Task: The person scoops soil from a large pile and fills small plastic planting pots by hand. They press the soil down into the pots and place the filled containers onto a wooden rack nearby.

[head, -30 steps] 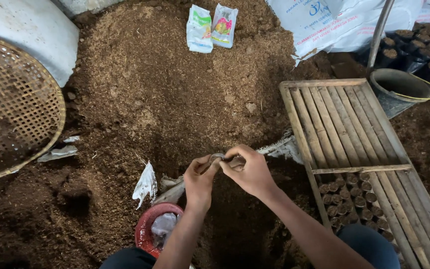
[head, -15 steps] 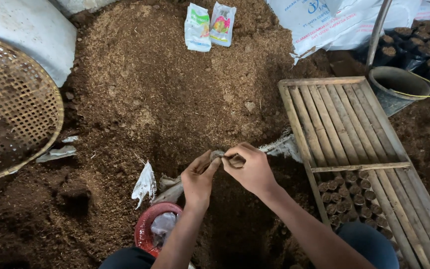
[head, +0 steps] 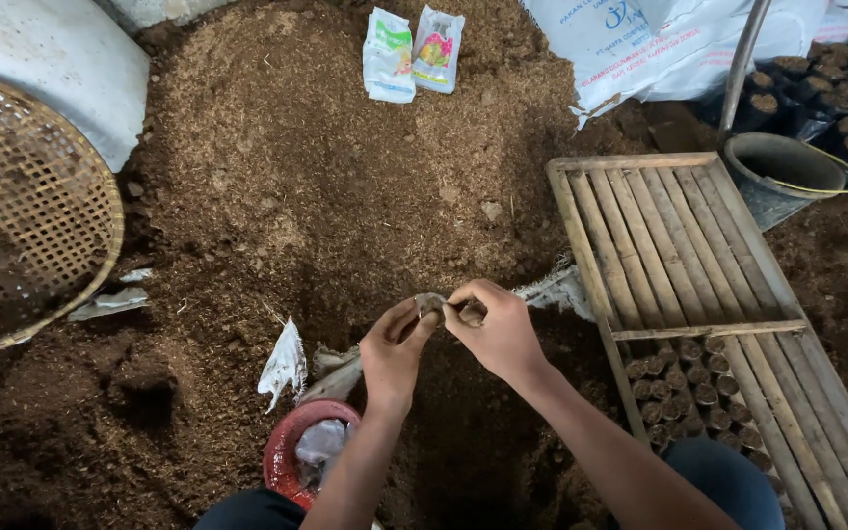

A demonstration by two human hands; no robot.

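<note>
A plant nursery's potting area: a big soil heap (head: pixel 326 196), a woven sieve (head: pixel 22 216) left, a slatted tray (head: pixel 679 255) of small filled pots (head: pixel 689 383) right, sacks (head: pixel 630 39) far.

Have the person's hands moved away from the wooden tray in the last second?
No. The left hand and right hand stay together over the soil, just left of the wooden tray, as before.

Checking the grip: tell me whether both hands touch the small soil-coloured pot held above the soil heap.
Touching. The head view shows the left hand and right hand meeting around the small soil-coloured pot, fingers pinching it.
</note>
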